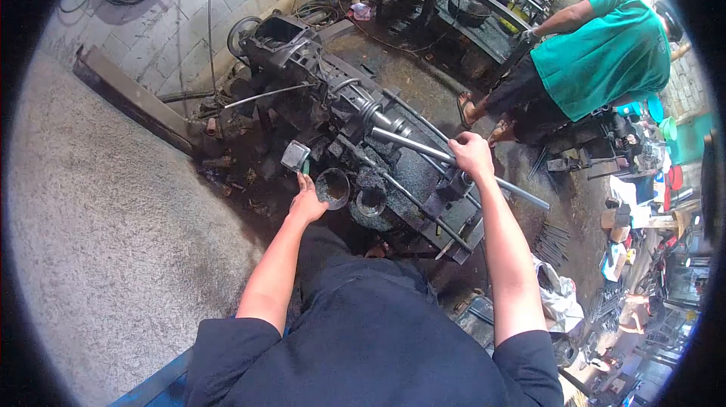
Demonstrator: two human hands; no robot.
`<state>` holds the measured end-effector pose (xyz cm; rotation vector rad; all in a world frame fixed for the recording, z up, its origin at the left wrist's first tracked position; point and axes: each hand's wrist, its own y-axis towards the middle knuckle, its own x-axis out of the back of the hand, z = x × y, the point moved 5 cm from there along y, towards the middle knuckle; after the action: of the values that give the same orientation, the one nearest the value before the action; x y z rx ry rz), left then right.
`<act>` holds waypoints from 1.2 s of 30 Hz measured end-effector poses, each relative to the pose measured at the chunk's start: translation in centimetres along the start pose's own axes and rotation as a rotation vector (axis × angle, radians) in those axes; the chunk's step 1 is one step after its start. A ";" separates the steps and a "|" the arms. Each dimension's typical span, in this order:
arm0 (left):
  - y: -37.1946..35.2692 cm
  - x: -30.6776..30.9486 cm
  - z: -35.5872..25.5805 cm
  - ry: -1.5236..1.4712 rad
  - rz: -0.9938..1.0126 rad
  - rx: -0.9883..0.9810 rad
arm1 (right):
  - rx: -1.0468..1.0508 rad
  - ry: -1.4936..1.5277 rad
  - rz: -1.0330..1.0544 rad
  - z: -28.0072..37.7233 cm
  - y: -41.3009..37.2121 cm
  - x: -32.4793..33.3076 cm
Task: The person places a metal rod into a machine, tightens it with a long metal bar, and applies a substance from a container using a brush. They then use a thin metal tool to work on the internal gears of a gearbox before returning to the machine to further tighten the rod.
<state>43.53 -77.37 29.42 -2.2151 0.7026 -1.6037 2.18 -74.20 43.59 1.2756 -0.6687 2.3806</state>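
Observation:
My right hand (473, 156) is closed around a long grey metal pipe (514, 192), which slants over the bed of a dark, greasy lathe-like machine (344, 97). One end of the pipe lies near the machine's chuck area, and the other sticks out to the right past my wrist. My left hand (306, 199) reaches forward with thumb and fingers apart. Its fingertips are right at a green piece (305, 167) beside a square grey box (294, 155). Next to that hand is a round bowl (333, 187) with dark contents.
Metal shavings (412, 172) cover the machine bed, and a second round container (371, 199) stands by it. Ahead to the right, a person in a green shirt (605, 51) bends near another machine (491, 13). Several dark rods (552, 244) lie on the floor. A rough wall (113, 218) rises at left.

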 end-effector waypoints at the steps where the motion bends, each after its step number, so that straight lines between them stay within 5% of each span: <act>1: 0.1 -0.2 0.2 -0.002 -0.015 -0.011 | -0.006 0.009 -0.017 -0.1 -0.1 0.0; 18: 0.4 -0.5 0.9 0.006 -0.001 -0.003 | 0.025 0.013 -0.092 -0.5 -1.1 0.4; 24: 0.8 -0.7 2.8 -0.040 0.003 -0.025 | 0.126 -0.018 -0.333 0.3 -2.8 1.0; 36: 1.2 0.4 2.7 0.019 0.018 -0.112 | 0.102 -0.237 -0.334 -0.7 -4.3 -0.5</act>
<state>45.94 -78.64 28.22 -2.2671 0.8342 -1.6160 4.20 -70.30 43.81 1.5912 -0.3645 2.0342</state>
